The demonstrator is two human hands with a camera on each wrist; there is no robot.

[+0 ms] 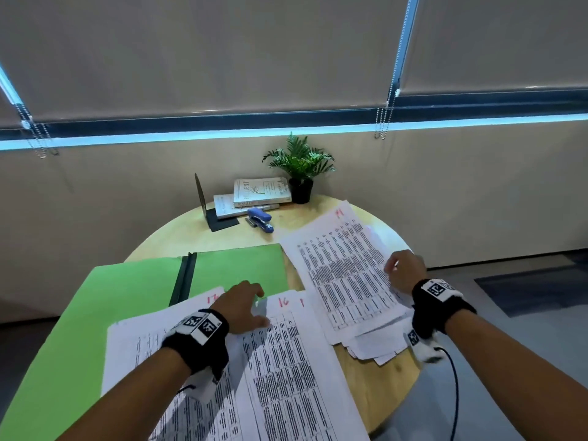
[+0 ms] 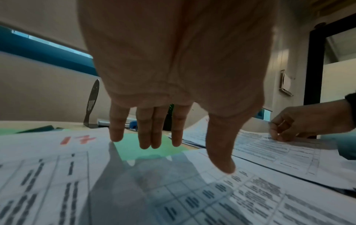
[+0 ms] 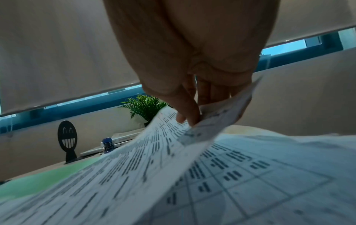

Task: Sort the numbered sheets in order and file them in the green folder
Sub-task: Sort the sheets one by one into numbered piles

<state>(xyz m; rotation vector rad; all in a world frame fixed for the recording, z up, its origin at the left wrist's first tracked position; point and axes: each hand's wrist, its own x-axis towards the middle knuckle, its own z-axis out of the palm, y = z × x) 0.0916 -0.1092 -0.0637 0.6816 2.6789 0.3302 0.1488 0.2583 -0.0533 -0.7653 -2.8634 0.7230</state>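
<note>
while the numbered sheets (image 1: 346,275) lie fanned over a round worktop (image 1: 375,374), the right hand (image 1: 405,272) pinches the edge of the top sheet, marked 14, of the pile just right of the green folder (image 1: 133,291). nearer the person than the folder, the left hand (image 1: 243,305) hovers with relaxed fingers, holding nothing, above overlapping sheets marked 16 and 17. the folder lies open and holds no sheets yet. behind it sit a blue stapler (image 1: 260,219), books (image 1: 261,192) and a potted plant (image 1: 299,167). pages overhanging the worktop edge right of the folder could slide off if the lifted sheet drags them.
</note>
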